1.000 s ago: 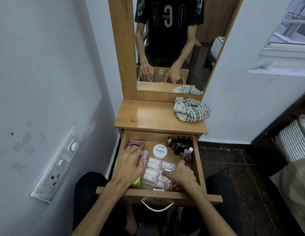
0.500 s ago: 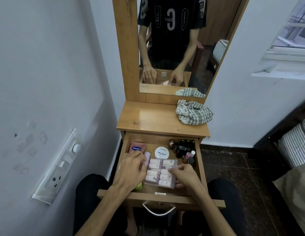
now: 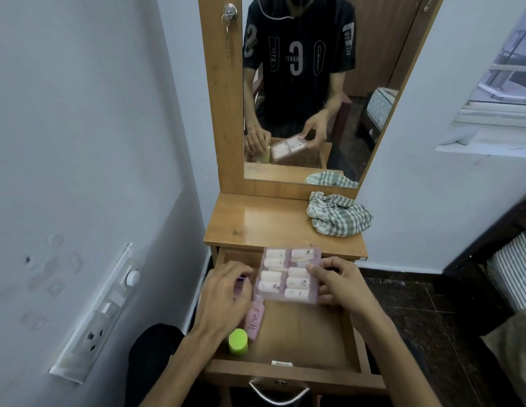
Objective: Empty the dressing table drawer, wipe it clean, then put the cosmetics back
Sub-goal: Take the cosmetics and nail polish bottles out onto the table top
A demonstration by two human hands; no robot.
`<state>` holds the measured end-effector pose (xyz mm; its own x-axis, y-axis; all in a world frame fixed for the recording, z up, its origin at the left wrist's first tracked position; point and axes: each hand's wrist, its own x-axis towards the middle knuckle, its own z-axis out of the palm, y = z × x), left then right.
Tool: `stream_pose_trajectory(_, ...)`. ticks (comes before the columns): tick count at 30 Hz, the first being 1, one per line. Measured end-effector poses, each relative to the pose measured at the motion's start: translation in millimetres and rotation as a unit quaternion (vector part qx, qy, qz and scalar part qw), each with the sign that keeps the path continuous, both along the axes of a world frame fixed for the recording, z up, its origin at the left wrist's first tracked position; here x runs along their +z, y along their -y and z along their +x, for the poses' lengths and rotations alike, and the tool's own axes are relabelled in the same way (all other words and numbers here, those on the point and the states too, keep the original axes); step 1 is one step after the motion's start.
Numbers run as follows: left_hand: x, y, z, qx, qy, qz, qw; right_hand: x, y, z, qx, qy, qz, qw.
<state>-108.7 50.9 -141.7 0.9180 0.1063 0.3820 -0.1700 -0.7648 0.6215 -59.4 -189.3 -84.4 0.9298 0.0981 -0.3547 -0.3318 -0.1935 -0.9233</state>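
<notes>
The wooden drawer [image 3: 300,374] stands pulled out below me. My right hand [image 3: 341,284] grips the right edge of a clear plastic case of pink and white press-on nails [image 3: 286,276] and holds it lifted above the drawer. My left hand [image 3: 223,301] reaches down into the drawer's left side, fingers curled over a pink item that it mostly hides. A pink tube [image 3: 254,320] and a bottle with a green cap [image 3: 238,342] lie just right of that hand. The items at the drawer's back are hidden by the case.
A checked cloth [image 3: 338,214] lies crumpled on the right of the dressing table top [image 3: 255,221]. The mirror [image 3: 314,83] rises behind it. A wall with a switch panel [image 3: 100,315] is close on the left; a striped mattress [image 3: 511,271] is at right.
My right hand has lifted the nail case up out of the drawer, baring the drawer floor. My left hand stays low at the left side.
</notes>
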Motion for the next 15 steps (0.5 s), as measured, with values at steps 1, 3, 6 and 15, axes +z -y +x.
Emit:
stream_pose_trajectory(1, 6, -4, 5, 0.009, 0.009, -0.012, 1.000, 4, -8, 8, -0.005, 0.003, 0.013, 1.000)
stream_pose_trajectory(3, 16, -12, 16, 0.021, 0.020, -0.031, 0.999, 7, -25, 25, -0.019, 0.001, 0.048, 0.999)
stream_pose_trajectory(6, 25, -27, 36, 0.040, 0.017, -0.057, 0.997, 8, -52, 54, -0.031, -0.006, 0.080, 0.996)
stream_pose_trajectory(15, 21, -69, 98, 0.056, -0.081, -0.048, 0.994, -17, -121, 137, -0.028, 0.058, -0.101, 0.993)
